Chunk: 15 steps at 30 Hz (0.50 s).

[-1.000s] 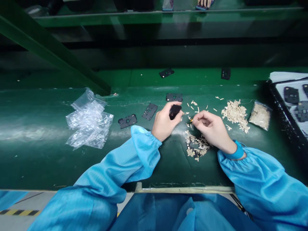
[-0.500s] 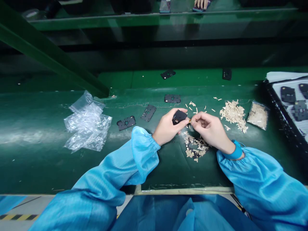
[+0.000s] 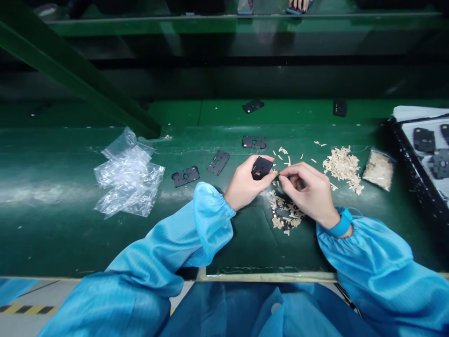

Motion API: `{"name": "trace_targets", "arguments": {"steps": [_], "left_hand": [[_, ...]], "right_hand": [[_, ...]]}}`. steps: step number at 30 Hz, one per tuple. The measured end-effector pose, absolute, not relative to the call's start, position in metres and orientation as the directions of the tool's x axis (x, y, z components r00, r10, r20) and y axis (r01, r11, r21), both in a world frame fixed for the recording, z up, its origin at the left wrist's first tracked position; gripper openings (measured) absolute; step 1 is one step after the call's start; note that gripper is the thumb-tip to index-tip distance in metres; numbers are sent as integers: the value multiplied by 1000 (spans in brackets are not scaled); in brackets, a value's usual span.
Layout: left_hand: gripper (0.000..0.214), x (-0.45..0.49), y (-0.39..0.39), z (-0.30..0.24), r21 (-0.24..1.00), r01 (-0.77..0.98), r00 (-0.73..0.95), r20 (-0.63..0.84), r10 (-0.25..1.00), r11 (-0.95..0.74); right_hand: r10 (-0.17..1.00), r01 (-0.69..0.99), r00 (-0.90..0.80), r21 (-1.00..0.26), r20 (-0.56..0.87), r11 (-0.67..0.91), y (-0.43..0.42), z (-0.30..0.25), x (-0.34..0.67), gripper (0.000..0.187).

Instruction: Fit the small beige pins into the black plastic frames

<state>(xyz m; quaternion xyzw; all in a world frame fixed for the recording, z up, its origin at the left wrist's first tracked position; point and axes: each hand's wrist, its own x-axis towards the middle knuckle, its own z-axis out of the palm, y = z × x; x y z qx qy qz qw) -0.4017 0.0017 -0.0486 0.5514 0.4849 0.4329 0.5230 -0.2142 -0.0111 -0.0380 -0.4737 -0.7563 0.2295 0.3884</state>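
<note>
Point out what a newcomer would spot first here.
Bright blue pleated sleeves reach in from the bottom to the left hand and right hand at centre, the left holding a flat black frame. Right of them lies a heap of pale cream strips on the green bench.

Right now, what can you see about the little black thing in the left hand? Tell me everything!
It is a small, flat black plate, roughly rectangular, with a window-like cut-out near its middle. Its dull surface could be plastic or metal; I cannot tell which. The left hand holds it tilted up, off the green bench, with the fingers along its lower edge. The right hand pinches a tiny tan strip right beside the plate, but whether the strip touches it is hard to tell.
</note>
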Motion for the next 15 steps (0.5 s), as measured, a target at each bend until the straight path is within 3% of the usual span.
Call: {"name": "trace_targets", "arguments": {"steps": [5, 9, 15], "left_hand": [[35, -404, 2, -51, 992, 126, 176, -9, 984, -13], [36, -409, -1, -47, 954, 295, 158, -5, 987, -43], [48, -415, 2, -39, 877, 477, 98, -122, 988, 61]], "right_hand": [[880, 576, -296, -666, 371, 474, -10, -41, -217, 8], [887, 568, -284, -681, 364, 462, -14, -44, -221, 12], [920, 577, -254, -716, 299, 392, 1, -50, -222, 10]]}}
